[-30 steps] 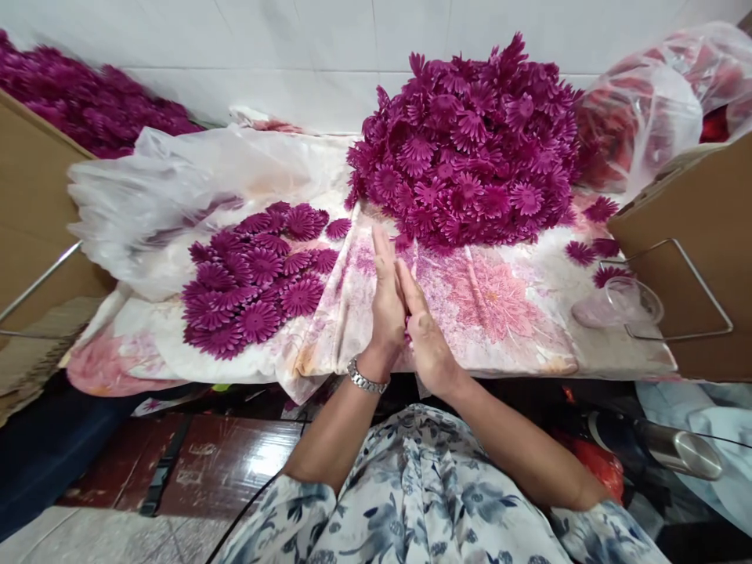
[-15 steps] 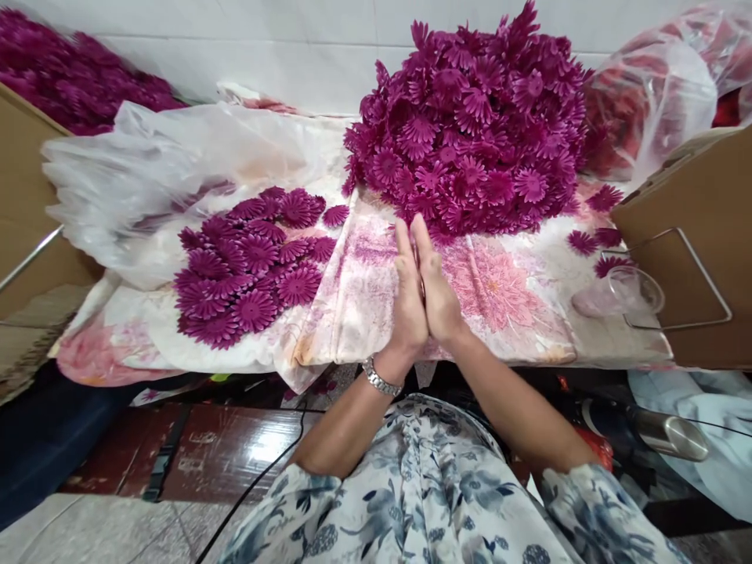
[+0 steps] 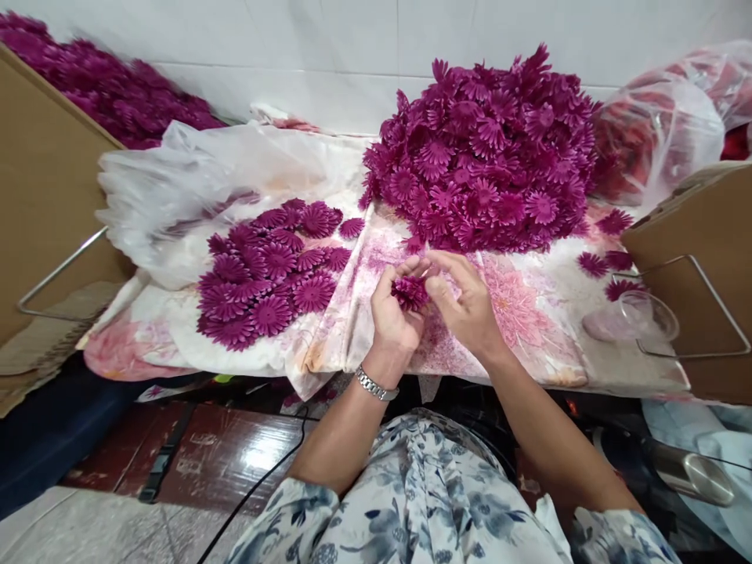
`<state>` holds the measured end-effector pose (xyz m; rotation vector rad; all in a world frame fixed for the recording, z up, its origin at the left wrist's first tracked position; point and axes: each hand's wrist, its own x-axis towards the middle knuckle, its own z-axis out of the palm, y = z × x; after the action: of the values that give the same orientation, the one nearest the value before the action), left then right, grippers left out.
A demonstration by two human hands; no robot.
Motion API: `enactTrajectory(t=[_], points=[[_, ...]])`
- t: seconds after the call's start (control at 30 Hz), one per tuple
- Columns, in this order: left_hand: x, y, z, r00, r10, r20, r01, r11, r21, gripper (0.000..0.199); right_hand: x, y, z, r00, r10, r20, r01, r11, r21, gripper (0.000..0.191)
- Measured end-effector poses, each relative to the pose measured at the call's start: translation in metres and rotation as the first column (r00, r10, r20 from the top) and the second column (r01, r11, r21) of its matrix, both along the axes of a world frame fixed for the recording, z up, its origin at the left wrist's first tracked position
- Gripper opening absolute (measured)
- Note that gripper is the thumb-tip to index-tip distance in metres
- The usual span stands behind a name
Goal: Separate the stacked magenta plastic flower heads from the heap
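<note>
A small purple flower (image 3: pixel 410 292) sits between my hands at the front middle of the cloth-covered table. My left hand (image 3: pixel 395 317), with a metal watch on its wrist, is curled around the flower from the left and below. On the flower's right side, my right hand (image 3: pixel 464 301) has its thumb and fingers bent close to the petals; whether they grip it is hard to tell. Behind my hands rises a large heap of purple flowers (image 3: pixel 482 157). Left of them, several flat purple flower heads (image 3: pixel 270 270) lie spread on the cloth.
Crumpled clear plastic (image 3: pixel 170 204) lies at the left. Cardboard boxes stand at the left (image 3: pixel 47 196) and right (image 3: pixel 705 258). A clear plastic cup (image 3: pixel 640 316) lies near the right box, by some loose flowers. Red material in a bag (image 3: pixel 652 133) is at the back right.
My palms, pressed together before, have parted, and a purple flower now shows between them. My left hand has curled around it, and my right hand has moved right. The camera view has shifted slightly.
</note>
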<state>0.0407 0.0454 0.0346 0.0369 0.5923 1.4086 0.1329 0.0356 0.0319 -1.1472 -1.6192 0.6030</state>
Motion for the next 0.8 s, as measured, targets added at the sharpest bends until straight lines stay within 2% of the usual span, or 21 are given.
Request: enactTrajectory(t=[0.1, 0.17, 0.23, 0.3, 0.33, 0.4, 0.47, 0.5, 0.57, 0.63, 0.73, 0.8], points=[[0.001, -0.004, 0.004, 0.999, -0.025, 0.045, 0.023, 0.999, 0.044, 0.029, 0.004, -0.001, -0.004, 0.968, -0.044, 0.247, 0.015, 0.993, 0.119, 0.022], [0.000, -0.008, 0.006, 0.993, -0.115, 0.042, 0.113, 0.993, 0.038, 0.034, 0.007, 0.002, -0.008, 0.958, -0.069, 0.278, 0.021, 0.985, 0.172, 0.016], [-0.002, -0.009, 0.006, 0.971, -0.238, 0.022, 0.239, 0.971, -0.021, 0.043, 0.011, 0.005, -0.011, 0.953, -0.066, 0.295, -0.004, 0.973, 0.230, 0.017], [-0.003, -0.009, 0.003, 0.956, -0.293, 0.007, 0.292, 0.952, -0.088, 0.041, 0.015, 0.004, -0.014, 0.944, -0.065, 0.323, -0.024, 0.964, 0.264, 0.020], [-0.004, -0.009, 0.001, 0.964, -0.265, -0.009, 0.262, 0.960, -0.100, 0.036, 0.017, 0.002, -0.014, 0.939, -0.058, 0.339, -0.032, 0.966, 0.256, 0.023], [-0.005, -0.008, -0.005, 0.987, -0.130, -0.096, 0.124, 0.990, -0.071, 0.023, 0.020, -0.004, -0.012, 0.939, 0.007, 0.344, -0.073, 0.981, 0.179, 0.027], [-0.004, -0.008, -0.010, 0.977, -0.001, -0.215, 0.004, 1.000, 0.013, 0.013, 0.019, -0.009, -0.006, 0.958, 0.116, 0.261, -0.139, 0.988, 0.071, 0.032], [-0.002, -0.009, -0.012, 0.962, 0.037, -0.272, -0.020, 0.998, 0.064, 0.010, 0.017, -0.009, -0.002, 0.973, 0.143, 0.182, -0.151, 0.988, 0.035, 0.034], [0.003, -0.013, -0.013, 0.937, 0.059, -0.344, -0.006, 0.988, 0.153, 0.012, 0.008, -0.004, 0.006, 0.994, 0.107, 0.014, -0.107, 0.994, -0.010, 0.036], [0.011, -0.018, -0.010, 0.937, 0.059, -0.345, 0.014, 0.979, 0.205, 0.018, -0.004, 0.007, 0.009, 0.998, 0.044, -0.053, -0.046, 0.998, -0.036, 0.042], [0.018, -0.023, -0.002, 0.952, 0.022, -0.304, 0.025, 0.989, 0.149, 0.027, -0.020, 0.021, 0.003, 0.998, 0.066, 0.002, -0.066, 0.994, -0.082, 0.063], [0.016, -0.022, 0.000, 0.951, -0.014, -0.308, 0.045, 0.995, 0.091, 0.035, -0.028, 0.018, -0.003, 0.998, 0.068, -0.012, -0.069, 0.985, -0.160, 0.073]])
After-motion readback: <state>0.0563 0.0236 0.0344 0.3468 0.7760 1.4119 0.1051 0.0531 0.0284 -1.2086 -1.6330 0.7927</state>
